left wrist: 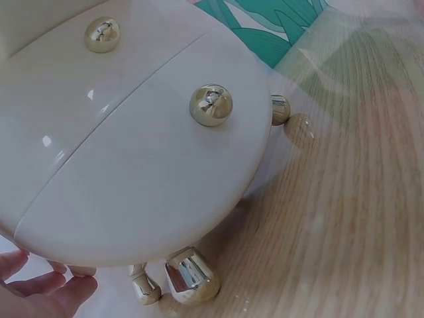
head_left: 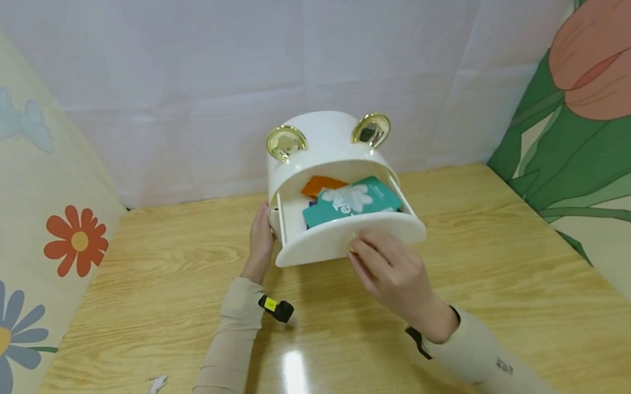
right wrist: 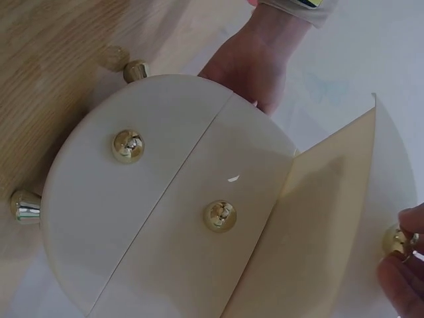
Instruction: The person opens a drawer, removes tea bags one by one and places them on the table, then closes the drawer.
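Observation:
A round white drawer box (head_left: 324,137) with gold ears stands on the table, its top drawer (head_left: 289,221) pulled out. Inside lie teal packets (head_left: 369,198) and an orange packet (head_left: 321,185). Thumb and fingers of my right hand (head_left: 392,271) pinch the gold knob (right wrist: 396,241) on that drawer's front. Against the box's left side rests my left hand (head_left: 261,239), its fingers (left wrist: 46,285) touching the side near the rim. Two lower drawers with gold knobs (right wrist: 220,216) are closed in the right wrist view.
Short gold feet (left wrist: 192,277) hold the box above the wood-grain table (head_left: 160,285). Behind it hangs a white cloth (head_left: 198,76). Flower-painted panels (head_left: 6,205) flank the table on both sides. A small pale torn patch (head_left: 157,385) marks the tabletop at front left.

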`<state>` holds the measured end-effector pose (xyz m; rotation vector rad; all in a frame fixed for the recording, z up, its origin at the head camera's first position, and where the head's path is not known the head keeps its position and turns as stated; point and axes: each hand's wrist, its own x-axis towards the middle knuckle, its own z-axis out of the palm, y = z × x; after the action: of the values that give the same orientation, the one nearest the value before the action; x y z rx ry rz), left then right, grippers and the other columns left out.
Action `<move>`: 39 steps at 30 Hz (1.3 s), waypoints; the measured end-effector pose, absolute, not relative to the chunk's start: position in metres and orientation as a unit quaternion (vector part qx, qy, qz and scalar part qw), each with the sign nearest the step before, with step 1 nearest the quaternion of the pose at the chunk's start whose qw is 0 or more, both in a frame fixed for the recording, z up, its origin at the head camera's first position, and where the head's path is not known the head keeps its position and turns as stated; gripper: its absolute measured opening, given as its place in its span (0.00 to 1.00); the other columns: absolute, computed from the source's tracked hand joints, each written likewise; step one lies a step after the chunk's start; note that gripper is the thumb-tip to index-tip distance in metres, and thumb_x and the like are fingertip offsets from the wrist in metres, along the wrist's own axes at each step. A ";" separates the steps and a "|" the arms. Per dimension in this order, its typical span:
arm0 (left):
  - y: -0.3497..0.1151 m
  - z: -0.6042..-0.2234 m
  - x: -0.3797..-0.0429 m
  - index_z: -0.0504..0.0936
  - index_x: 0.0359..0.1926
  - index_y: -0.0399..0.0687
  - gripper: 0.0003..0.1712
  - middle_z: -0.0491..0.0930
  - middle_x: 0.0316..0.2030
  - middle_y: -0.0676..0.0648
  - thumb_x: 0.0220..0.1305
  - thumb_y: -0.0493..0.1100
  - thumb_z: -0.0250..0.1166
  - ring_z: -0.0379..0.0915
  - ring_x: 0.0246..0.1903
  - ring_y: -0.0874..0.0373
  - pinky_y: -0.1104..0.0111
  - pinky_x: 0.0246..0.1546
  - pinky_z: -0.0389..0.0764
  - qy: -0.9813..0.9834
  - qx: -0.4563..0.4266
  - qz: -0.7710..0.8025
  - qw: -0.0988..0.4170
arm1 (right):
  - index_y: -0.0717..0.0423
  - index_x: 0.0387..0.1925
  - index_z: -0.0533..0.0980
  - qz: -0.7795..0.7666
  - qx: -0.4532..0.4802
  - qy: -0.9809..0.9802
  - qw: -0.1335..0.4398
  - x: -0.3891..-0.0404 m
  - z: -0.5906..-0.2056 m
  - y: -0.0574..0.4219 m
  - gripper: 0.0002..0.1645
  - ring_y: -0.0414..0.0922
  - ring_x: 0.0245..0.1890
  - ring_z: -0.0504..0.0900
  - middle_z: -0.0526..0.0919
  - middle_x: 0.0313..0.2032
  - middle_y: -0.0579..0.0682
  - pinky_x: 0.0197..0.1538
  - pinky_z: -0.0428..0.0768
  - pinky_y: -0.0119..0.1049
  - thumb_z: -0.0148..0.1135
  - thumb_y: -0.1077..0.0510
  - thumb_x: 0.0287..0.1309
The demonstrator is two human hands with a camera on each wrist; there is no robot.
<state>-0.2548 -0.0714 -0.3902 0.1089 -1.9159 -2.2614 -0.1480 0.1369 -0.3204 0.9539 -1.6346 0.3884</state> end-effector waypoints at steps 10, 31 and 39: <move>-0.073 -0.392 -0.256 0.67 0.59 0.41 0.24 0.71 0.51 0.41 0.71 0.48 0.38 0.68 0.46 0.54 0.62 0.46 0.73 -0.650 0.025 -0.754 0.088 | 0.65 0.26 0.78 0.156 0.417 -0.697 0.562 -0.146 -0.324 0.137 0.11 0.50 0.27 0.78 0.78 0.29 0.58 0.26 0.79 0.39 0.55 0.61 0.58; -0.075 -0.393 -0.257 0.68 0.58 0.41 0.24 0.71 0.51 0.41 0.72 0.49 0.38 0.67 0.48 0.53 0.59 0.48 0.72 -0.643 0.012 -0.762 0.080 | 0.60 0.29 0.80 0.252 0.501 -0.772 0.299 -0.176 -0.232 0.193 0.21 0.36 0.19 0.72 0.78 0.22 0.45 0.22 0.70 0.24 0.51 0.48 0.63; -0.075 -0.394 -0.258 0.68 0.58 0.40 0.23 0.71 0.51 0.40 0.71 0.46 0.38 0.67 0.47 0.54 0.60 0.46 0.73 -0.639 0.008 -0.765 0.081 | 0.60 0.43 0.79 0.137 0.483 -0.861 0.079 -0.218 -0.219 0.190 0.17 0.42 0.30 0.79 0.82 0.37 0.51 0.32 0.78 0.36 0.67 0.60 0.49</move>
<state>-0.2585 -0.0747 -0.3944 0.0241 -1.9092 -2.2863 -0.2176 0.1902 -0.2193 1.4446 -2.5789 0.4106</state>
